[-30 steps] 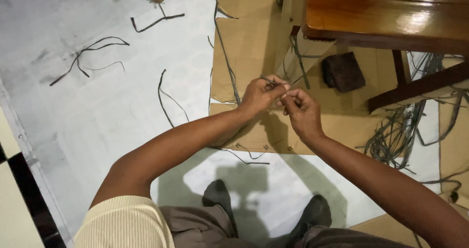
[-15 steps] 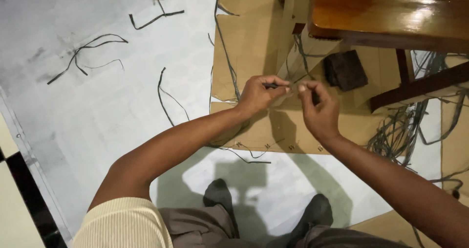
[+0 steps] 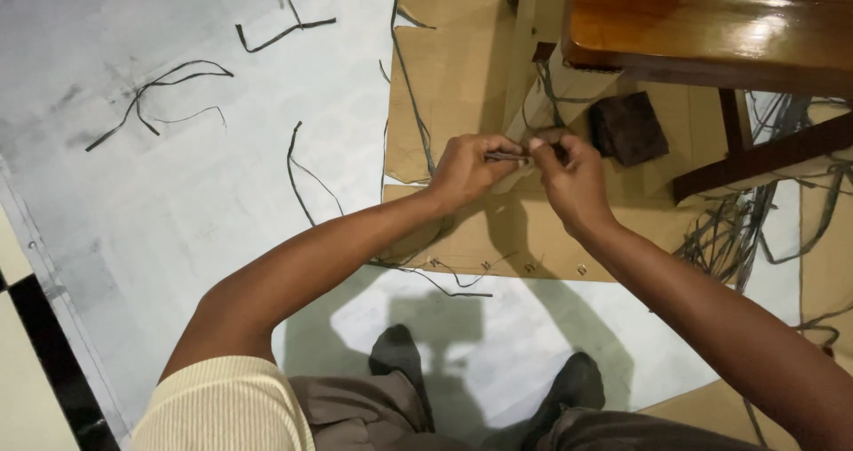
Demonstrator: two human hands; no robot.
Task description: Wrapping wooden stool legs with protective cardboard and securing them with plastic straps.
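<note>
Grey floor sheet [image 3: 178,193], cardboard [image 3: 462,78], wooden table [image 3: 711,24] above.

Open sheet [image 3: 178,211] leftward (few strips [image 3: 151,95]); wooden table [image 3: 711,33] blocks right.

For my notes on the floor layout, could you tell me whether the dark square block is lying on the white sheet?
No, the dark square block lies on brown cardboard beside the wooden table's leg.

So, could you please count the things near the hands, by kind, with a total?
Hands: 2, left hand and right hand, both pinching one dark strip
Dark strip held: 1
Dark block: 1
Wooden table: 1
Cardboard sheet: 1
Loose dark strips on the white floor sheet: several, too tangled to count
Total counted: 6
</note>
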